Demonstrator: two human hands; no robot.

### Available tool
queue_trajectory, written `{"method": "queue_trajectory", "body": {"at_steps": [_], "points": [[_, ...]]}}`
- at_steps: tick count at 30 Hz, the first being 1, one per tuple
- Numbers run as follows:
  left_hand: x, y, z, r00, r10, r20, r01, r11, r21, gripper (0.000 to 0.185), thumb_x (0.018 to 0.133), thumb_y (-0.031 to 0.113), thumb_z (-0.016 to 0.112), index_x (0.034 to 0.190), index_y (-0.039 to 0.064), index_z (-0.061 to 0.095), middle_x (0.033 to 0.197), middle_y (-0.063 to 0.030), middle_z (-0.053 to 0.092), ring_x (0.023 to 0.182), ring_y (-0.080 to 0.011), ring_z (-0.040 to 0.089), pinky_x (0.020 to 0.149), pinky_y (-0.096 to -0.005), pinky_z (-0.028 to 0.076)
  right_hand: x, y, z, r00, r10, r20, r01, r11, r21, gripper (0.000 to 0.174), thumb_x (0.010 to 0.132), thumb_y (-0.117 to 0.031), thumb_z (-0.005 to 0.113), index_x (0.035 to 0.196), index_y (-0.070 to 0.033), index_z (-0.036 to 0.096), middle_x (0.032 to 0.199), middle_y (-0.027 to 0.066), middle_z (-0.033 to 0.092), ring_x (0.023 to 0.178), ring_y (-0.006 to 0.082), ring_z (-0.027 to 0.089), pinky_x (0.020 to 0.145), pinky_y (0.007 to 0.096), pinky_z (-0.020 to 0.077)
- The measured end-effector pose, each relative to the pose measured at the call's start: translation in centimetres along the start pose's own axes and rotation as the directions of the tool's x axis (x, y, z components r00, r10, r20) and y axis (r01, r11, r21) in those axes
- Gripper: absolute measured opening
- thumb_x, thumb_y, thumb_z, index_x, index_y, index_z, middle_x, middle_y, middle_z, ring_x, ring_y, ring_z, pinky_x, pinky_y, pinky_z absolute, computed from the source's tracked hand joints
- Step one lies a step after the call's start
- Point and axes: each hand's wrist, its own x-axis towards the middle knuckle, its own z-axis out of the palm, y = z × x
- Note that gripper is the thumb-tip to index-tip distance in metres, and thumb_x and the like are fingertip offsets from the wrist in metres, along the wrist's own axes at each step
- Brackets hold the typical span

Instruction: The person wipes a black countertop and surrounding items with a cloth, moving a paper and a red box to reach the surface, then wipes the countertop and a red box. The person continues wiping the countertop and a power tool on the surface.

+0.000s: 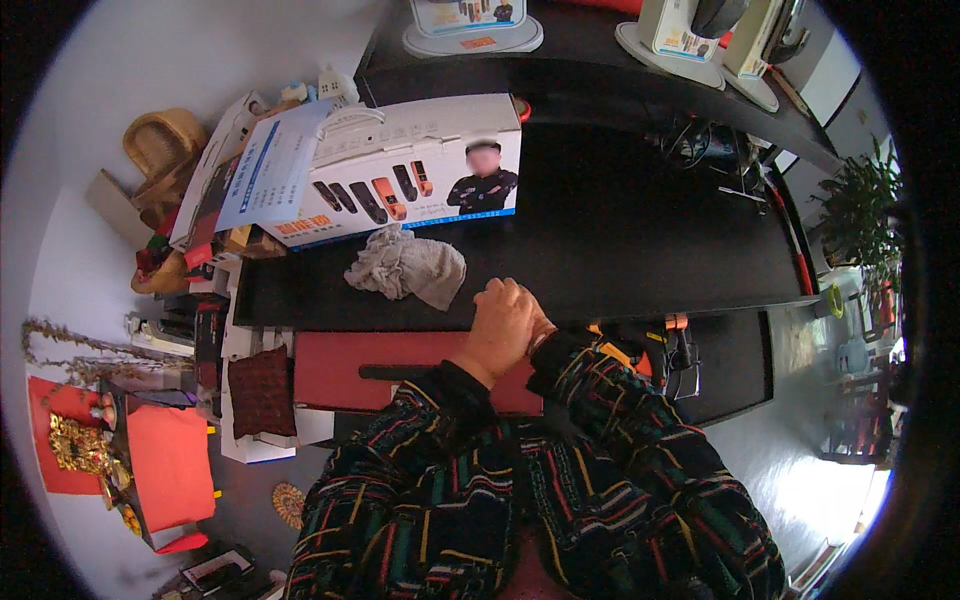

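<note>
My left hand [498, 328] is clasped over my right hand [539, 321] in front of my body, at the near edge of the black table [585, 277]. The left hand's fingers are curled, and most of the right hand is hidden behind it. No object shows in either hand. A crumpled grey cloth [409, 266] lies on the table, ahead and to the left of the hands. Behind the cloth stands a long white cardboard box [420, 169] with printed pictures of door locks and a person.
A dark red panel [337, 367] lies below the near edge, beside a dark red cushion [262, 394]. Display stands [474, 37] occupy the raised back shelf. Cables and tools [705, 150] lie at the table's back right. Orange-handled tools [637, 360] sit below the right forearm.
</note>
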Motion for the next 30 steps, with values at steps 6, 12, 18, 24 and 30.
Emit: {"method": "queue_trajectory", "body": {"at_steps": [6,12,18,24,30], "points": [[-0.3,-3.8,-1.7,0.985,-0.167,-0.034,0.163,0.983,-0.087,0.023,0.079,0.020,0.071,0.089,0.005,0.058,0.096,-0.0163,0.057,0.096,-0.0377,0.054,0.081,-0.0503,0.043,0.8,0.7,-0.7,0.998,0.053,0.029,-0.057,0.987,0.153,0.025,0.089,-0.019,0.053,0.110,-0.009,0.062,0.109,0.0176,0.062,0.102,0.0373,0.064,0.086,0.0455,0.0542],[0.5,-11.2,-3.6,0.886,-0.456,-0.083,0.444,0.785,0.432,0.066,0.079,0.045,0.073,0.135,0.015,0.054,0.141,-0.0253,0.041,0.130,-0.0492,0.036,0.100,-0.0671,0.033,1.1,-1.7,-3.0,0.977,0.204,0.065,-0.213,0.961,0.176,0.024,0.090,-0.021,0.052,0.108,-0.009,0.063,0.108,0.0203,0.063,0.097,0.0393,0.065,0.082,0.0483,0.0544],[0.2,-13.5,-2.6,0.828,-0.545,0.135,0.448,0.786,0.426,0.044,0.087,0.032,0.065,0.129,0.019,0.060,0.149,-0.0213,0.037,0.139,-0.0472,0.029,0.102,-0.0715,0.029,1.0,-2.1,-3.5,0.962,0.272,0.030,-0.274,0.952,0.137,0.023,0.090,-0.022,0.053,0.104,-0.009,0.064,0.104,0.0202,0.064,0.096,0.0397,0.065,0.082,0.0486,0.0543],[-5.3,-18.8,-5.6,0.911,-0.363,0.196,0.294,0.904,0.310,0.032,0.087,0.007,0.056,0.117,0.016,0.063,0.146,-0.0124,0.041,0.141,-0.0412,0.029,0.103,-0.0727,0.026,1.1,-1.9,-2.5,0.967,0.254,-0.035,-0.248,0.962,0.116,0.018,0.088,-0.020,0.054,0.100,-0.009,0.063,0.101,0.0186,0.064,0.090,0.0409,0.065,0.076,0.0510,0.0540],[-9.7,-28.0,-13.7,0.717,-0.669,0.194,0.543,0.712,0.445,0.051,0.084,0.011,0.068,0.132,0.022,0.055,0.153,-0.0149,0.030,0.143,-0.0470,0.022,0.109,-0.0640,0.032,1.4,-2.7,-2.5,0.939,0.341,-0.037,-0.340,0.940,0.031,0.015,0.083,-0.013,0.054,0.094,-0.011,0.065,0.096,0.0153,0.064,0.087,0.0400,0.062,0.077,0.0499,0.0519]]}}
